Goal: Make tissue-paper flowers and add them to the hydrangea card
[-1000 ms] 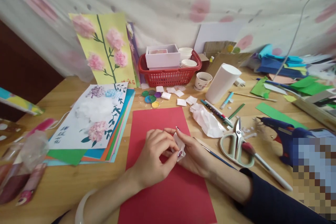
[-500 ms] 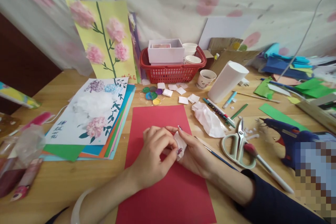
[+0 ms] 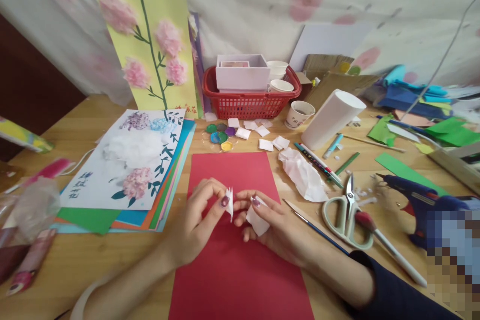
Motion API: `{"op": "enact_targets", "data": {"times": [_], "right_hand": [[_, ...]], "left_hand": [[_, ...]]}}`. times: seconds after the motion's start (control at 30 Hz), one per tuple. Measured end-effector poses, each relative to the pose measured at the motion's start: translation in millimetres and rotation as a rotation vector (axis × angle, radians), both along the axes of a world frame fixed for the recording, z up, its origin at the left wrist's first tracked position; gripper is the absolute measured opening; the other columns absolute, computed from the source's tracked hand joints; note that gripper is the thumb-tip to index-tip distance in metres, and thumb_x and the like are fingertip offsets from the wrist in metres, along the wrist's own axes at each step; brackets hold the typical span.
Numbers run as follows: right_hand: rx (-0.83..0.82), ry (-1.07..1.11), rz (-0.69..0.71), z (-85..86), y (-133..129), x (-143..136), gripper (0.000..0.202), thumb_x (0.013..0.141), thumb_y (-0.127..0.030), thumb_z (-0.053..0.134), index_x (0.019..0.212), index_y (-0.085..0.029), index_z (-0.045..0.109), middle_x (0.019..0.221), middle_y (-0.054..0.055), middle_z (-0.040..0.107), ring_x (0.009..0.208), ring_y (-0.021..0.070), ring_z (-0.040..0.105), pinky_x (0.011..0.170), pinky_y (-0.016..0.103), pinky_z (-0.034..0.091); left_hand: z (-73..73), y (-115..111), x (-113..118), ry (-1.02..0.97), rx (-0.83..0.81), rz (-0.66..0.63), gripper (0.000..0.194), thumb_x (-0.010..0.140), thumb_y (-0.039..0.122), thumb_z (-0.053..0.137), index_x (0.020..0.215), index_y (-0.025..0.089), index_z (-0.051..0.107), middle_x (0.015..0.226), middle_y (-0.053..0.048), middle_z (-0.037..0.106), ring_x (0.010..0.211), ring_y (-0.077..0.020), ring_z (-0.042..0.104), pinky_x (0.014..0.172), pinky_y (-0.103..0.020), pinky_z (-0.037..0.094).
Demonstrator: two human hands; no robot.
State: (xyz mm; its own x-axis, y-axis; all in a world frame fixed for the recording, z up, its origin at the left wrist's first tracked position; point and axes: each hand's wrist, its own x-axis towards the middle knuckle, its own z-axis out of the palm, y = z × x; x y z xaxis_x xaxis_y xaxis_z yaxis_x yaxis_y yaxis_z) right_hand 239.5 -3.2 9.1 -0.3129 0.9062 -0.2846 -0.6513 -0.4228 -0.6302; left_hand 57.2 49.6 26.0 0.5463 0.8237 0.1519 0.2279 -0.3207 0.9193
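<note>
Above a sheet of red paper (image 3: 240, 270), my left hand (image 3: 202, 215) pinches a small piece of white tissue paper (image 3: 230, 204) between thumb and fingertips. To its right, my right hand (image 3: 273, 220) holds a second square of white tissue (image 3: 258, 219) with the thumb pressed over it. A narrow gap parts the two pieces. Several more folded white tissue squares (image 3: 266, 145) lie past the paper's top edge. Close to them sit small paint pots (image 3: 215, 137) in green, blue, purple and yellow.
At right are a crumpled tissue (image 3: 302, 174), scissors (image 3: 348, 215), a paintbrush (image 3: 318, 230), a blue glue gun (image 3: 420, 200) and a white paper roll (image 3: 333, 119). Behind stand a red basket (image 3: 251, 106) and paper cup (image 3: 300, 114). Left holds stacked coloured paper (image 3: 90, 219) and a yellow flower picture (image 3: 176, 7).
My hands, close together over one bit of tissue before, have drawn apart. My left hand moved left with a tissue piece; my right hand keeps another. The view shifted slightly.
</note>
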Motion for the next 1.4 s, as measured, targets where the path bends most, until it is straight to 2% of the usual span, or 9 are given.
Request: {"op": "enact_targets", "data": {"times": [0.13, 0.27, 0.47, 0.67, 0.8, 1.0, 1.13, 1.23, 1.4], "right_hand": [[0.048, -0.106, 0.046, -0.5, -3.0, -1.2, 0.030, 0.078, -0.032, 0.078, 0.095, -0.017, 0.058, 0.077, 0.001, 0.066, 0.068, 0.0115, 0.063, 0.057, 0.021, 0.050], [0.080, -0.190, 0.081, -2.0, -4.5, -0.7, 0.025, 0.082, -0.032, 0.074, 0.088, -0.016, 0.056, 0.070, 0.001, 0.067, 0.064, 0.0116, 0.064, 0.060, 0.023, 0.051], [0.135, -0.292, 0.087, -2.5, -3.0, 1.5, 0.021, 0.087, -0.034, 0.068, 0.089, -0.016, 0.058, 0.072, 0.003, 0.069, 0.062, 0.0108, 0.064, 0.063, 0.024, 0.051], [0.094, -0.266, 0.010, 3.7, -0.7, -0.1, 0.025, 0.079, -0.026, 0.076, 0.095, -0.017, 0.059, 0.080, 0.000, 0.064, 0.067, 0.0115, 0.065, 0.060, 0.024, 0.053], [0.100, -0.252, -0.031, 2.7, -0.2, -0.4, 0.021, 0.079, -0.020, 0.075, 0.094, -0.016, 0.061, 0.083, 0.001, 0.063, 0.068, 0.0111, 0.065, 0.064, 0.024, 0.053], [0.040, -0.159, -0.045, 1.7, 1.8, 1.6, 0.013, 0.077, -0.011, 0.063, 0.087, -0.015, 0.069, 0.078, 0.002, 0.063, 0.064, 0.0107, 0.061, 0.064, 0.025, 0.055], [0.044, -0.013, 0.033, 2.4, 3.7, 6.3, 0.016, 0.070, -0.013, 0.051, 0.058, -0.013, 0.062, 0.062, 0.001, 0.052, 0.047, 0.0094, 0.049, 0.035, 0.018, 0.046], [0.011, 0.023, 0.101, 4.1, 3.2, 8.0, 0.023, 0.074, -0.025, 0.053, 0.054, -0.015, 0.053, 0.059, -0.001, 0.047, 0.040, 0.0078, 0.042, 0.025, 0.017, 0.037], [0.023, -0.276, 0.104, 10.3, -2.8, 6.5, 0.041, 0.080, -0.041, 0.070, 0.058, -0.018, 0.044, 0.049, -0.008, 0.043, 0.031, 0.0018, 0.029, 0.026, 0.013, 0.024]], "left_hand": [[2.4, -5.1, 4.2, 0.054, -0.013, -0.101, 0.022, 0.098, 0.031, 0.039, 0.080, 0.021, 0.046, 0.085, -0.002, 0.052, 0.085, -0.0181, 0.051, 0.082, -0.032, 0.041], [2.9, -8.8, 5.4, 0.073, -0.081, -0.111, 0.027, 0.099, 0.035, 0.035, 0.078, 0.022, 0.044, 0.081, -0.002, 0.049, 0.081, -0.0182, 0.050, 0.077, -0.032, 0.041], [2.4, -9.1, 1.4, 0.053, -0.098, -0.066, 0.030, 0.100, 0.038, 0.030, 0.079, 0.022, 0.045, 0.078, -0.002, 0.048, 0.077, -0.0179, 0.049, 0.071, -0.032, 0.041], [0.3, -11.3, 0.9, -0.028, -0.119, -0.005, 0.026, 0.100, 0.038, 0.035, 0.082, 0.022, 0.046, 0.081, -0.001, 0.048, 0.075, -0.0158, 0.050, 0.070, -0.030, 0.040], [-3.4, -12.0, 1.6, -0.115, -0.150, 0.107, 0.026, 0.101, 0.037, 0.035, 0.084, 0.022, 0.047, 0.076, 0.001, 0.048, 0.067, -0.0139, 0.047, 0.065, -0.028, 0.039], [-11.0, -9.0, 1.1, -0.213, -0.130, 0.396, 0.024, 0.099, 0.041, 0.039, 0.089, 0.023, 0.051, 0.087, -0.002, 0.055, 0.078, -0.0168, 0.051, 0.072, -0.030, 0.041], [-9.7, -9.1, 0.7, -0.263, -0.214, 0.306, 0.024, 0.099, 0.039, 0.040, 0.084, 0.022, 0.051, 0.082, 0.000, 0.053, 0.075, -0.0152, 0.048, 0.071, -0.028, 0.040], [-6.9, -10.7, 1.0, -0.251, -0.268, 0.219, 0.028, 0.099, 0.038, 0.040, 0.078, 0.022, 0.049, 0.074, 0.002, 0.048, 0.069, -0.0135, 0.045, 0.065, -0.026, 0.038], [-2.3, -12.5, 2.3, -0.155, -0.352, 0.044, 0.029, 0.098, 0.039, 0.042, 0.076, 0.021, 0.049, 0.070, 0.003, 0.046, 0.064, -0.0122, 0.044, 0.061, -0.025, 0.038]]}}
